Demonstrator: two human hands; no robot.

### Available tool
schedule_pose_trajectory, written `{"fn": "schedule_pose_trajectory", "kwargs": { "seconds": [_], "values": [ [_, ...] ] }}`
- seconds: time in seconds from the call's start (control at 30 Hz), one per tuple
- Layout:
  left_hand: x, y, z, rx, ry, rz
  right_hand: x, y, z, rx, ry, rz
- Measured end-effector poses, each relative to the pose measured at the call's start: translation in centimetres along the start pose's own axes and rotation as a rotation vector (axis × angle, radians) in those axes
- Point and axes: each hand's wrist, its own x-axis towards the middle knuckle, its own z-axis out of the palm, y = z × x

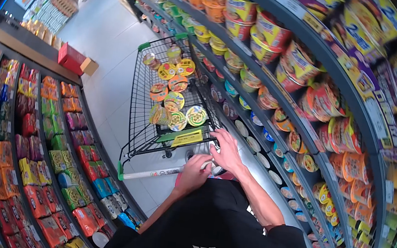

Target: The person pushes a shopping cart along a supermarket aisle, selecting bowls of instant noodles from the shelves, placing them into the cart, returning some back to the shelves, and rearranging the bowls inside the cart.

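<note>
A black wire shopping cart (135, 91) with green corner pieces stands ahead of me in the aisle. Several round instant noodle cups (175, 102) with yellow, orange and green lids lie loosely in its basket. My left hand (194, 171) is closed over the right part of the white cart handle (152, 173). Just beyond it, my right hand (227, 151) is at the cart's near right corner, its fingers stretched forward and apart. Whether the right fingertips touch the cart frame, I cannot make out. A yellow label (187, 138) sits on the green strip at the basket's near end.
Along my right runs a tall shelf (281, 97) stacked with noodle cups and tubs. Bagged noodle packs (46, 174) fill the low shelf on my left. A red box (70, 59) with an open flap stands at that shelf's far end. The tiled aisle floor (102, 25) stretches ahead.
</note>
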Motion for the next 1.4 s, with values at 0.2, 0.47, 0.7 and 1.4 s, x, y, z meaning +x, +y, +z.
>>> {"fn": "schedule_pose_trajectory", "kwargs": {
  "seconds": [0.2,0.47,0.7,1.4],
  "values": [
    [0.9,-4.8,-8.2,0.005,0.168,-0.142,4.2,-1.7,7.9,-0.023,-0.114,0.020],
    [6.8,-18.6,-14.7,-0.237,0.319,-0.437,7.3,-4.6,13.6,-0.398,-0.112,0.205],
    [10.6,-38.3,-12.3,-0.467,0.277,-1.040,10.2,-6.0,14.5,-0.473,-0.114,0.495],
    [19.7,-47.0,-6.5,0.081,0.058,-1.602,11.6,-5.9,14.5,-0.560,-0.223,0.585]
  ]
}}
